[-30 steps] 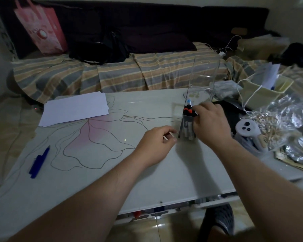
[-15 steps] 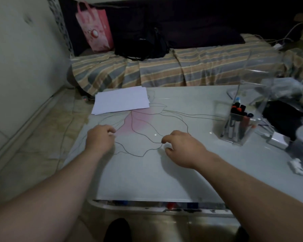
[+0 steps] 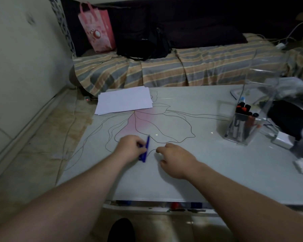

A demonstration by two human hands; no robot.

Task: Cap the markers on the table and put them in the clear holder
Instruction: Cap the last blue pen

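The left hand [image 3: 131, 147] grips a blurred blue plastic marker [image 3: 146, 148] just left of the loosely curled, empty right hand [image 3: 176, 159], its cap indiscernible.

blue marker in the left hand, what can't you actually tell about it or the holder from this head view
- Blue marker: capped or not cannot be told; motion blur smears it, and the left hand covers its middle.
- Left hand's fingers: their exact hold is hidden behind the knuckles.
- Clear holder: the count of markers inside is unclear; they overlap, and the picture is dim.
- Right hand: anything under its palm is hidden.
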